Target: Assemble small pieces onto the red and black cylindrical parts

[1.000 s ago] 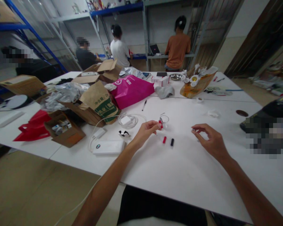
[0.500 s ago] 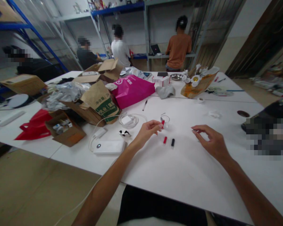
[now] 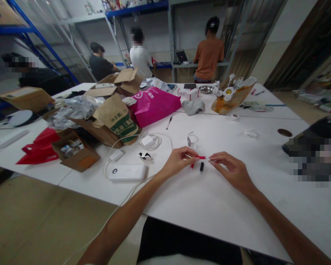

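Observation:
My left hand [image 3: 180, 162] is closed, with thumb and fingers pinching a small red stick-shaped piece [image 3: 201, 157] that points to the right. Facing it from the other side, my right hand [image 3: 231, 170] pinches a small silvery piece [image 3: 213, 160], mostly hidden by the fingertips. Only a narrow gap shows between the two pieces. Just below them on the white table lie a second red piece [image 3: 192, 166], partly covered by my left hand, and a black one [image 3: 202, 166] of similar size. A clear small container [image 3: 192, 141] with a thin looped wire stands behind my left hand.
On my left are a white power bank [image 3: 128, 172], coiled cable [image 3: 154, 141], a small cardboard box [image 3: 75, 151] and a magenta bag [image 3: 157, 105]. A pen [image 3: 169, 123] lies further back. A dark bag [image 3: 311, 140] rests at right. Several people sit or stand beyond the table.
My hands have come together: the left moved right and slightly down, turning the red piece from upright to level. The right moved left with its silvery piece.

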Action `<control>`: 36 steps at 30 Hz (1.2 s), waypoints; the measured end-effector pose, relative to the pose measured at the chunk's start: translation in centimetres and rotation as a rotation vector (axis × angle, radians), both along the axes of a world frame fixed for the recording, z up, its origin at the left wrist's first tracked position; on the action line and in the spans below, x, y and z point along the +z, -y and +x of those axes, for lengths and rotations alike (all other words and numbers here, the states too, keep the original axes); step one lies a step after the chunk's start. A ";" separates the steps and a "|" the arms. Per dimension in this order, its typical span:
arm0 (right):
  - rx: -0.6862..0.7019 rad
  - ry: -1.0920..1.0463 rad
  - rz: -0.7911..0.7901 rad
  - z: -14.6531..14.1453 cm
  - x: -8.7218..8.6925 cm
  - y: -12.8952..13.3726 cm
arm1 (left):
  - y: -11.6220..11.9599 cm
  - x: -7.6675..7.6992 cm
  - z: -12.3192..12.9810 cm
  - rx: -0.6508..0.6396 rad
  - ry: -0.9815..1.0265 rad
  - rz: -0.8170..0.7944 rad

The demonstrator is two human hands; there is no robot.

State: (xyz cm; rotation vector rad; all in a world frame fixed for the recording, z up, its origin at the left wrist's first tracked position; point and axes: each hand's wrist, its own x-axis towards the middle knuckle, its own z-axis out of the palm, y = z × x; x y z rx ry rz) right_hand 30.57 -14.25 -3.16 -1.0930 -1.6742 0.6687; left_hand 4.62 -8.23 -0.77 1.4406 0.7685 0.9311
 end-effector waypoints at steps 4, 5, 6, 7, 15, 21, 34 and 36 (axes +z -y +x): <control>0.057 -0.087 -0.036 -1.0 -0.4 0.3 | 0.3 -0.4 0.4 -0.013 0.004 0.044; 0.053 -0.101 -0.037 -1.1 -0.5 0.4 | 0.3 -0.4 0.5 -0.013 0.002 0.050; 0.044 -0.112 -0.034 -1.2 -0.5 0.4 | 0.3 -0.4 0.5 -0.013 0.000 0.054; 0.033 -0.122 -0.025 -1.2 -0.6 0.4 | 0.3 -0.4 0.5 -0.014 -0.001 0.056; 0.010 -0.104 0.058 -1.3 -0.8 0.3 | 0.2 -1.2 0.5 -0.018 0.001 0.092; 0.006 -0.081 0.061 -1.2 -0.6 0.4 | 0.4 -1.1 0.5 -0.026 -0.006 0.128; -0.079 0.002 -0.098 -0.9 -0.8 0.6 | 0.7 -0.5 0.5 -0.004 -0.046 0.359; -0.080 0.024 -0.125 -0.9 -0.6 0.6 | 0.7 -0.3 0.5 0.004 -0.066 0.407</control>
